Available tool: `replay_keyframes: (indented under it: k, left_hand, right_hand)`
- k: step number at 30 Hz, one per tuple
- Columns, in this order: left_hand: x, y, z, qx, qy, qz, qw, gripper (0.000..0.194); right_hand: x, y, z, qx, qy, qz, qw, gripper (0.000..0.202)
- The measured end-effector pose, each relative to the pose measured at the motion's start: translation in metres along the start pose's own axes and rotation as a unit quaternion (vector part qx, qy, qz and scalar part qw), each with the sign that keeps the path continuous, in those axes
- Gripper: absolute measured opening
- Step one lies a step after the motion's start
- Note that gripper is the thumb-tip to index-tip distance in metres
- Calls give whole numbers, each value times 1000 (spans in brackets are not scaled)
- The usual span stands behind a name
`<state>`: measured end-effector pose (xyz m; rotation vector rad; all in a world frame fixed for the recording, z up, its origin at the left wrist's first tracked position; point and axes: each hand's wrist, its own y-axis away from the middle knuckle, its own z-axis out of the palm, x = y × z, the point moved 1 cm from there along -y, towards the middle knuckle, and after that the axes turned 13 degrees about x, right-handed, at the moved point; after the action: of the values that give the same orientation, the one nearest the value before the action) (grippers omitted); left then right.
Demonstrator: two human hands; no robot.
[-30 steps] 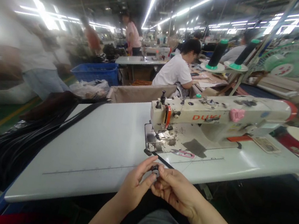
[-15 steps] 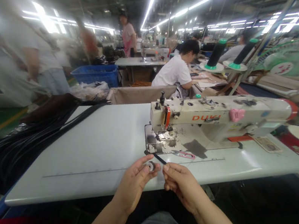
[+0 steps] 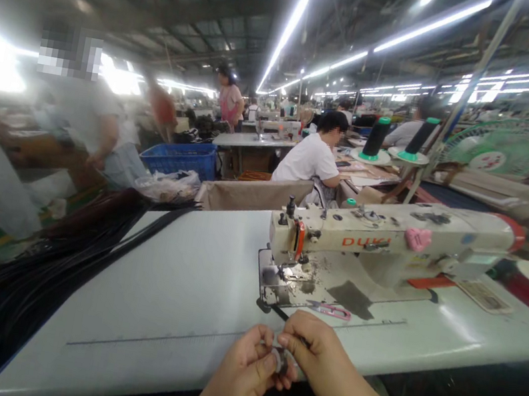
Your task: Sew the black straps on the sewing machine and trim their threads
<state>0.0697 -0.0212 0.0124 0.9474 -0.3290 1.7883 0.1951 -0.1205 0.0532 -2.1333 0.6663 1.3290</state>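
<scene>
My left hand point(image 3: 252, 368) is closed round a small round bobbin point(image 3: 278, 360), at the front edge of the sewing table point(image 3: 148, 314). Close against it on the right, my right hand point(image 3: 312, 351) pinches a thin dark piece point(image 3: 280, 312), whose far end reaches toward the machine's base plate; part of it is hidden by my fingers. Beyond my hands stands a sewing machine point(image 3: 370, 236) with orange letters. Pink-handled thread snips point(image 3: 331, 310) lie on the table before its base plate.
Long black strips point(image 3: 45, 263) hang over the table's left side. Behind are a blue crate point(image 3: 182, 158), a seated person in white point(image 3: 309, 158), black thread cones point(image 3: 376, 139) and a green fan point(image 3: 495, 152). More people stand at the left.
The view has tilted up, so the table and machine appear lower. My hands have come closer together, and the right one now almost touches the bobbin.
</scene>
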Motion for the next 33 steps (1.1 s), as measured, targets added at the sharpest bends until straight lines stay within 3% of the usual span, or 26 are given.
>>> replay_keyframes:
  k: [4, 9, 15, 21, 27, 31, 33]
  left_hand:
    - [-1, -3, -8, -6, 10, 8, 1000, 40]
    - [-8, -7, -16, -15, -15, 27, 999, 54]
    - [-9, -11, -25, -121, -80, 43, 988, 56]
    - [4, -2, -16, -190, -80, 50, 977, 48]
    - [19, 6, 2, -182, -68, 111, 975, 41]
    - [17, 14, -9, -220, -97, 19, 970, 33]
    - [13, 16, -19, -209, -147, -36, 966, 32]
  right_hand:
    - [6, -1, -2, -17, -45, 45, 998, 54]
    - [12, 6, -5, -64, -120, 141, 981, 46]
    - [19, 7, -4, -51, -124, 177, 975, 33]
    - [34, 8, 6, -27, -68, 162, 984, 29]
    - [24, 7, 1, -2, 10, 83, 996, 14]
    - [12, -1, -14, 27, 47, 31, 998, 17]
    - [6, -7, -29, 56, 64, 7, 996, 21]
